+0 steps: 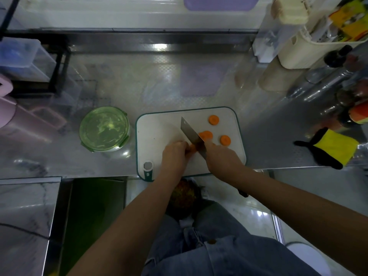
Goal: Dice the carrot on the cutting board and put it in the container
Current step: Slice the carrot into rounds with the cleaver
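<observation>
The person is slicing. The left hand (175, 156) is curling its fingers round the orange carrot stub (191, 149) on the white, teal-rimmed plastic cutting board (157, 132). The right hand (221, 154) is gripping the steel cleaver (190, 133). Three orange carrot rounds (225, 140) are lying beside the blade. One round green lidded container (104, 129) is sitting on the steel worktop (278, 146), just left of the board. Next, the rounds are likely needing cross-cuts.

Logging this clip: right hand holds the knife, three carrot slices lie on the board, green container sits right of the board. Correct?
No: the head view shows the green container left of the cutting board, not right. The right hand holds the knife; three carrot slices lie there.
</observation>
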